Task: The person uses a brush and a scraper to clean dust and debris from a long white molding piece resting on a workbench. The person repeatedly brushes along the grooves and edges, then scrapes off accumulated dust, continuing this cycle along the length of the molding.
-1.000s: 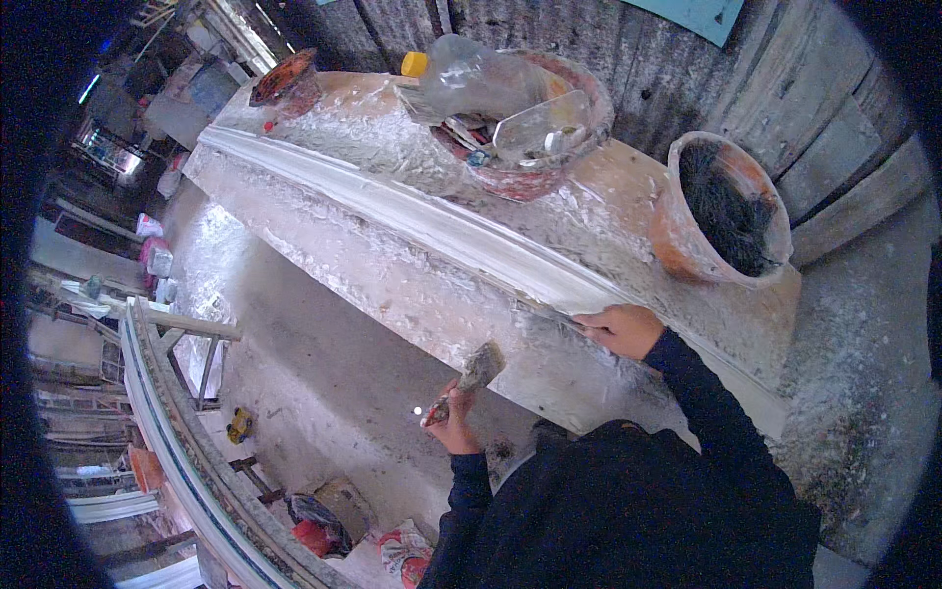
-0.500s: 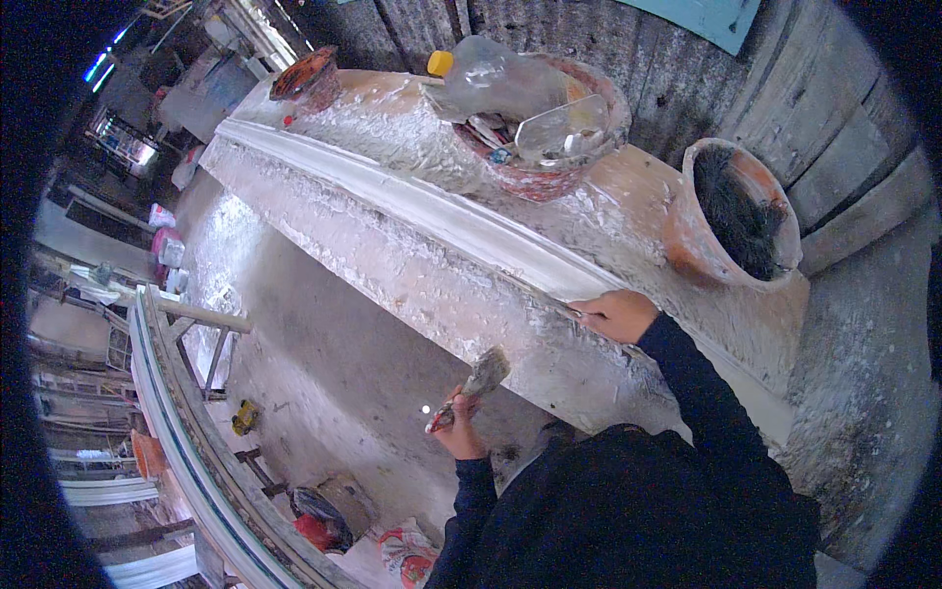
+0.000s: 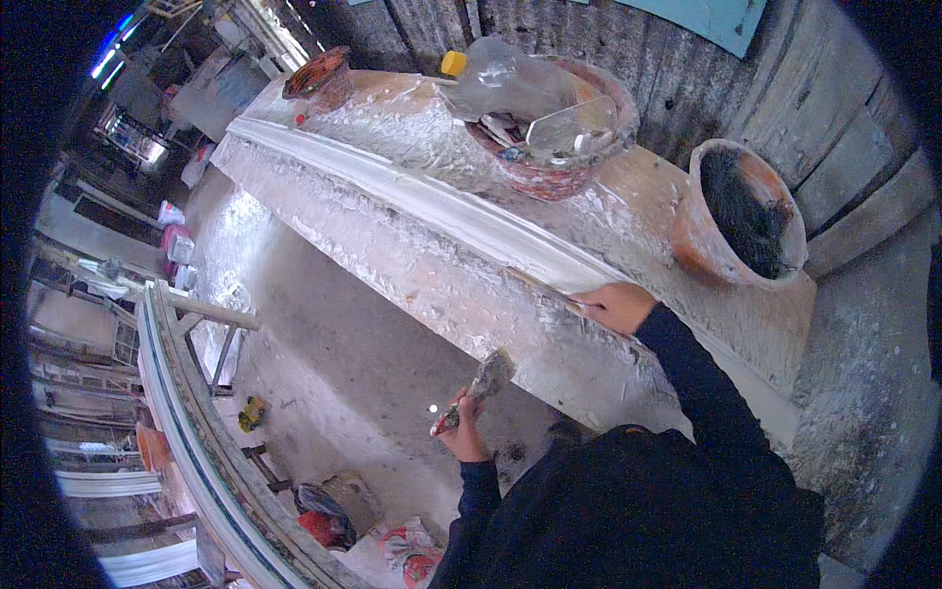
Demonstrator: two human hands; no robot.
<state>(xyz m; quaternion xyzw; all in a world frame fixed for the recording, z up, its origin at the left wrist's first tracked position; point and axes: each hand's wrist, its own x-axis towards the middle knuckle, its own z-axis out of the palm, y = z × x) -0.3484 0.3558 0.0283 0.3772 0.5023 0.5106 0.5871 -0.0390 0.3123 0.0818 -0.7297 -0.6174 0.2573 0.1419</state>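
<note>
Long, plaster-smeared brown bench (image 3: pixel 638 177) lay under right fingers; long, white, ribbed moulding (image 3: pixel 442 211) just beyond them. Red, plaster-crusted basin (image 3: pixel 545 184) and round orange bucket (image 3: pixel 684 231) stood farther off, apparently unobstructive; rough plaster crust (image 3: pixel 545 324) near fingers might snag. Right hand (image 3: pixel 618 306) pinched thin brownish strip (image 3: pixel 537 284) at moulding's near edge; left hand (image 3: pixel 463 432) wrapped grey-crusted flat scraper (image 3: pixel 492 375). Step judged: edge trimming; next move called for steady draw.
</note>
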